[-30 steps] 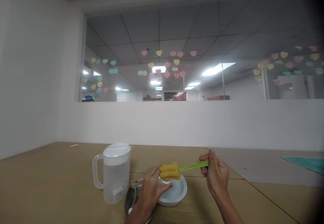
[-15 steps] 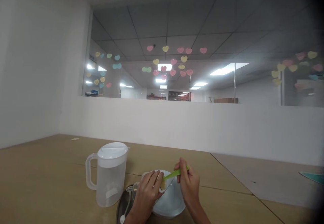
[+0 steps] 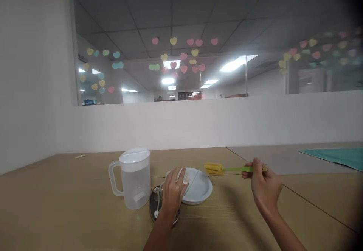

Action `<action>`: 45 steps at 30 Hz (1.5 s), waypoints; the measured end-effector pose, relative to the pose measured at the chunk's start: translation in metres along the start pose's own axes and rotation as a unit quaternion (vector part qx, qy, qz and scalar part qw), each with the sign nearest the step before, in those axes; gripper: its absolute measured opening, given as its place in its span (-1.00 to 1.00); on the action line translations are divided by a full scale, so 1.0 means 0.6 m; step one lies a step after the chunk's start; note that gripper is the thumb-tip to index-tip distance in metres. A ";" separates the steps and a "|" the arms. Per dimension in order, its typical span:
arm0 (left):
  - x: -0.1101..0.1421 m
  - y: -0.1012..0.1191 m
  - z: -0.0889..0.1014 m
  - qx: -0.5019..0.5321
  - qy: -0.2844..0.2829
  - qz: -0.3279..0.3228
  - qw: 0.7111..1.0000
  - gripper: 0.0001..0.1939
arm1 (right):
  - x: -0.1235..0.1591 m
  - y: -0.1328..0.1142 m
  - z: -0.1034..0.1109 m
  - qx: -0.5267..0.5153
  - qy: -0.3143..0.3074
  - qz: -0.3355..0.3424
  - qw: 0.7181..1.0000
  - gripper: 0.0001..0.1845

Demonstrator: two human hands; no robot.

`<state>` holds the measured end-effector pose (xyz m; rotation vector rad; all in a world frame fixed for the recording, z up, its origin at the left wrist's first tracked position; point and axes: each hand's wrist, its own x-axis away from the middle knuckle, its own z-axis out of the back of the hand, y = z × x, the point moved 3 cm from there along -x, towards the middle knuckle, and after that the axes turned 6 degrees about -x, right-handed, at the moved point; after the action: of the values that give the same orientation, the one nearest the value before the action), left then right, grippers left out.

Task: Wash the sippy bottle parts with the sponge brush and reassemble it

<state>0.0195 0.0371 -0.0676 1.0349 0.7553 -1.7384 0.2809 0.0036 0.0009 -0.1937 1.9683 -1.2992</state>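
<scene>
My right hand (image 3: 265, 184) grips the green handle of a sponge bottle brush (image 3: 214, 169), whose yellow head points left above the table. My left hand (image 3: 173, 190) is wrapped round a small clear-and-white bottle (image 3: 185, 176), tipped on its side with its open end facing right. Most of the bottle is hidden by my fingers. Beneath and to the right of it sits a white bowl (image 3: 202, 190). Under my left wrist lies a dark round tray (image 3: 153, 201) holding a thin straw with a white end piece (image 3: 156, 214).
A lidded clear pitcher (image 3: 136, 183) with a handle stands left of the tray. A teal cloth (image 3: 337, 156) lies at the far right. One small pale piece (image 3: 80, 156) rests at the back left. A white wall (image 3: 170, 126) with a window borders the table.
The brush has come out of the bottle and moved right with my right hand. My left hand keeps hold of the bottle by the bowl. The view has shifted.
</scene>
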 end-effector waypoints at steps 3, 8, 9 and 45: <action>0.018 0.017 0.018 0.074 0.052 0.026 0.996 -0.53 | 0.022 0.051 0.061 0.123 -0.054 -0.046 0.990 -0.55; 0.055 0.076 0.028 0.193 0.036 -0.059 0.979 -0.45 | 0.095 0.141 0.111 0.256 -0.193 0.013 0.947 -0.67; 0.060 0.085 0.027 0.212 0.025 -0.056 0.975 -0.45 | 0.107 0.150 0.109 0.294 -0.233 0.042 0.926 -0.71; 0.110 -0.093 -0.046 -0.104 -0.272 0.253 0.923 -0.75 | 0.034 0.039 -0.249 0.227 -0.482 0.189 0.825 -0.61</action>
<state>-0.0371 0.0538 -0.1365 0.4936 0.2705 -1.3555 0.1741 0.1127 0.0004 -0.1642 0.7570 -1.0442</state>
